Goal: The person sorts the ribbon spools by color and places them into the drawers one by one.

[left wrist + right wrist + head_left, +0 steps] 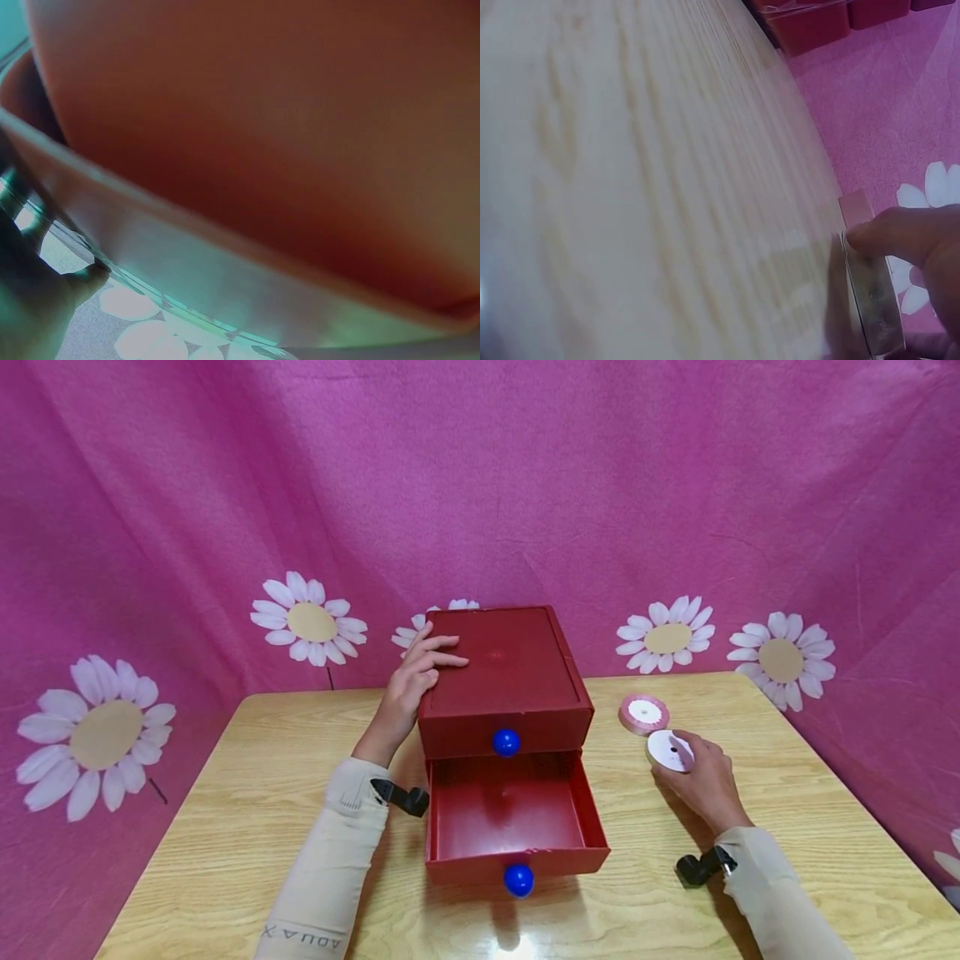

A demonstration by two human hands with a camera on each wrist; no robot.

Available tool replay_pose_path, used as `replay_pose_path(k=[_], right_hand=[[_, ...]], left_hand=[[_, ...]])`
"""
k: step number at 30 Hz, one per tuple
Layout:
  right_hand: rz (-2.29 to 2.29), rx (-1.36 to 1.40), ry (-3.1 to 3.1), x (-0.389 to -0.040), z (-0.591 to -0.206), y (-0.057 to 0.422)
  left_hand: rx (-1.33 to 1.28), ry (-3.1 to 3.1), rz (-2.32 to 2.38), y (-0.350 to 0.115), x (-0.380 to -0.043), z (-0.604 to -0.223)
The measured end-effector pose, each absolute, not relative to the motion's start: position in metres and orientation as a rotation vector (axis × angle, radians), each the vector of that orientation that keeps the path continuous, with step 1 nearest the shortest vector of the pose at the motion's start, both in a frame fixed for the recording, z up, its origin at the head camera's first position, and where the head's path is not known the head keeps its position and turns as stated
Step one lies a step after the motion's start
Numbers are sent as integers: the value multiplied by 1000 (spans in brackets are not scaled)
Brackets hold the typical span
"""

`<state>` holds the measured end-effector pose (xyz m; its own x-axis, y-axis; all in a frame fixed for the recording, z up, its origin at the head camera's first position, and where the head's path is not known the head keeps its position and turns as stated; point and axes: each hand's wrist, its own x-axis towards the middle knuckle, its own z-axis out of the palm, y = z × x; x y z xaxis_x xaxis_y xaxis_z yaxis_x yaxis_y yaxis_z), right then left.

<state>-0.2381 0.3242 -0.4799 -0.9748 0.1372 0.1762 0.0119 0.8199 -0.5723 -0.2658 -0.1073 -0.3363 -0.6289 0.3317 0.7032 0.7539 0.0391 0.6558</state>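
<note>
One white-faced spool (663, 753) pinched in the right grip (705, 781), to the right of a red drawer unit (498, 668)

From my remote station, the head camera shows a person's two sleeved arms reaching over a wood-grained worktop (262, 793). The right grip is closed just as far as the spool allows, thumb and fingers about its edge, its white face turned up. On the right wrist feed I see a digit against the rim and a dull golden band along the side; whether the spool touches the worktop, I cannot tell. Just beyond it lies a pink spool (643, 714) with a white centre.

The left grip (412, 685) has hold of nothing: its fingers lie extended and slightly spread on the left edge of the unit's top. My left wrist feed is filled mostly by blurred red plastic.

The upper drawer (465, 735) sits closed, while the lower drawer (468, 870) is pulled out towards the person, its glossy red floor showing. Each front bears a round blue knob (506, 742). Behind hangs a magenta cloth (495, 485) printed with white daisies (311, 622)
</note>
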Motion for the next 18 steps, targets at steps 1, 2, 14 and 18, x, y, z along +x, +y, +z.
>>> replay_pose_path(k=[1,2,14,18], right_hand=[[876,-118,-2795,-238,-480,325],[877,-120,-2796,-238,-481,325],[906,-132,-2801,-236,-479,325],[917,-146,-2810,-235,-478,326]], left_hand=[[-1097,-1964,-1618,-107,-266,-336],[-1097,-1965,-1618,-107,-266,-336],[-1080,-1976,-1620,-107,-266,-337],[-1079,-1972,-1625,-107,-266,-337]])
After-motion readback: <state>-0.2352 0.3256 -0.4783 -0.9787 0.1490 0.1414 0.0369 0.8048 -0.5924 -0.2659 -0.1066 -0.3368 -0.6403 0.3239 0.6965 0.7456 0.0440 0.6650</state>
